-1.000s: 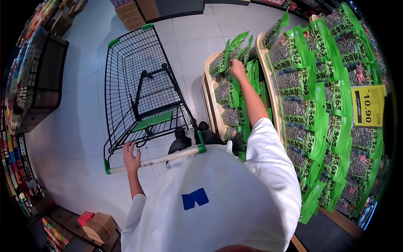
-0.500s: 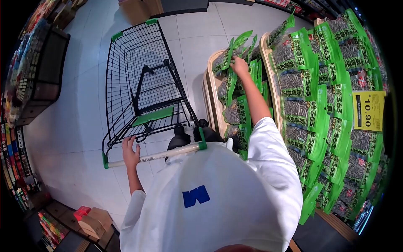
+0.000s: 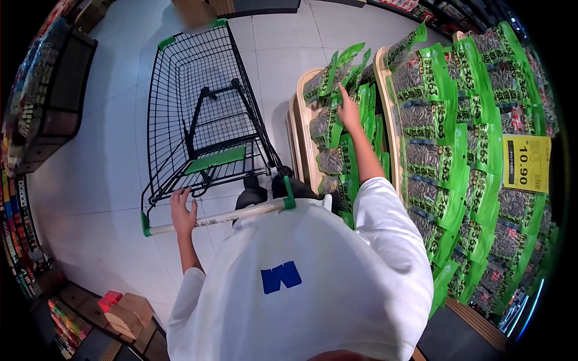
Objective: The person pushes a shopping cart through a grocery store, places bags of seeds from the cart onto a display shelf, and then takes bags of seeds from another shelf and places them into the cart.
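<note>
Right fingers (image 3: 342,91) extended among green-topped bags (image 3: 319,127) in the beige-rimmed bin (image 3: 304,120); can't tell if gripping. Left fingers (image 3: 179,197) unclenched, loosely spread, hand at the cart handle (image 3: 253,211).

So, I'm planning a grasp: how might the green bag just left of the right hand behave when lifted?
The green bag will probably flex, as its edge looks like thin film. The seed-like pieces visible inside may shift, making it sag. Its smooth-looking plastic could slip somewhat.
</note>
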Available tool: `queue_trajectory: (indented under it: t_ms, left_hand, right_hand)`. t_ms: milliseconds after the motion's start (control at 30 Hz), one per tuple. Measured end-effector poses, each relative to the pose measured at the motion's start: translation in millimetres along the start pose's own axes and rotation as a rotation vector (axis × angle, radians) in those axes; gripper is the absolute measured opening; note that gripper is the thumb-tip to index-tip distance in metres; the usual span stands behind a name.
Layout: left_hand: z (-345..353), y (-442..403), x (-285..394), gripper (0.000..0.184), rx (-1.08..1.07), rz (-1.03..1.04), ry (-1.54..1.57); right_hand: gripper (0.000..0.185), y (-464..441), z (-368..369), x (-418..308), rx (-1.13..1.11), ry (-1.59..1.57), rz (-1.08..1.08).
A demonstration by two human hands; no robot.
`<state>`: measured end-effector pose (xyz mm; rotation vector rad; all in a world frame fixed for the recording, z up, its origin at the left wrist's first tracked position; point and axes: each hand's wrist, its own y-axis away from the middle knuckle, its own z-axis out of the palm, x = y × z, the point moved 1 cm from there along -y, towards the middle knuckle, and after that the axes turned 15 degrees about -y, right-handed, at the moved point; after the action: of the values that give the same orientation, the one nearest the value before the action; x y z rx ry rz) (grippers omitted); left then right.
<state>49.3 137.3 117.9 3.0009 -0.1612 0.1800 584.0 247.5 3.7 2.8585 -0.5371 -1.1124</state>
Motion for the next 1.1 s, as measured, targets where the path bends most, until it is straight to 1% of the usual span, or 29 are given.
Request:
queue_trajectory:
  t_ms: [67,200,267,300,433,533,600,667,767,833,867,933,967,1033,1067,1100]
  left_hand:
    - [-1,2,-1,0.036,0.005,0.009,0.007]
    - [-1,3,-1,0.037,0.025,0.013,0.005]
    - [-2,3,0,0.036,0.021,0.006,0.007]
    - [-3,5,0,0.036,0.017,0.001,0.006]
    - [-6,6,1,0.036,0.027,0.001,0.007]
    - [-6,9,0,0.035,0.037,-0.017,0.001]
    - [-8,8,0,0.034,0.034,-0.011,0.017]
    - [-8,8,0,0.034,0.037,-0.011,0.021]
    - [-9,11,0,0.034,0.037,-0.012,0.027]
    - [-9,10,0,0.034,0.036,-0.017,0.026]
    - [-9,11,0,0.034,0.033,-0.024,0.024]
    - [-11,11,0,0.033,0.035,-0.032,0.022]
    - [-11,11,0,0.034,0.034,-0.029,0.019]
    - [-11,13,0,0.034,0.033,-0.022,0.018]
    - [-9,13,-1,0.034,0.037,-0.021,0.019]
    - [-8,13,-2,0.034,0.041,-0.02,0.02]
  right_hand:
    - [0.075,13,-8,-14,0.021,-0.104,0.099]
    - [0.075,22,-10,-22,-0.021,-0.083,0.087]
    - [0.074,26,-9,-29,-0.073,0.022,-0.023]
    - [0.073,28,-8,-31,-0.087,0.014,-0.048]
    - [0.074,21,2,-31,-0.085,0.017,-0.081]
    - [0.075,19,6,-34,-0.075,-0.002,-0.041]
    - [0.076,18,5,-36,-0.103,0.004,0.025]
    - [0.076,12,6,-34,-0.105,0.023,0.007]
    - [0.077,6,8,-33,-0.076,0.02,0.021]
    - [0.077,2,10,-33,0.01,0.014,0.097]
    - [0.077,2,9,-33,0.012,0.013,0.095]
    - [0.071,3,6,-33,-0.031,-0.051,0.125]
    - [0.071,2,5,-33,-0.031,-0.052,0.123]
    - [0.053,4,1,-34,-0.02,-0.008,0.023]
    - [0.053,3,0,-32,-0.018,-0.006,0.027]
    - [0.044,0,-2,-31,0.006,0.075,-0.009]
